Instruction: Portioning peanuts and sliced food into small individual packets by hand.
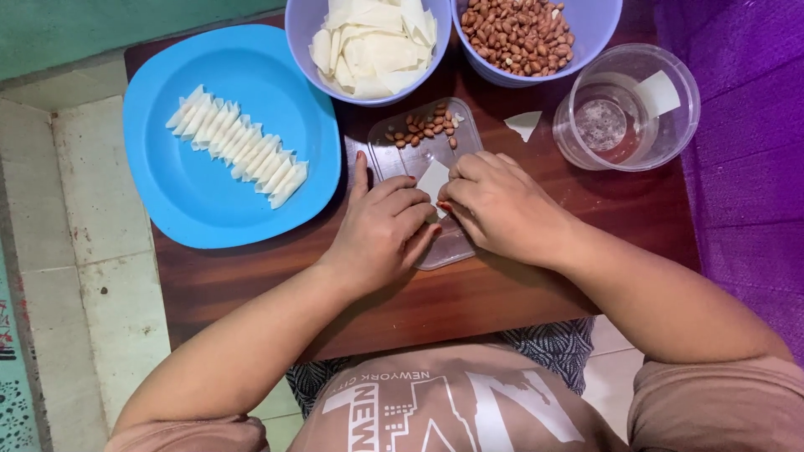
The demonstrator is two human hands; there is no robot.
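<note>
My left hand (381, 233) and my right hand (501, 205) meet over a clear plastic lid (419, 155) on a dark wooden table (469, 293). Between the fingertips of both hands sits a small white wrapper piece (433, 177), pinched from each side. Several peanuts (423, 127) lie at the lid's far end. A blue plate (209, 201) to the left carries a diagonal row of folded white pieces (239, 146).
At the back stand a lilac bowl of white wrapper sheets (373, 42) and a lilac bowl of peanuts (523, 33). A clear round container (628, 109) with a little water is at right, and a loose wrapper scrap (525, 124) lies beside it. Purple cloth (745, 167) borders the right.
</note>
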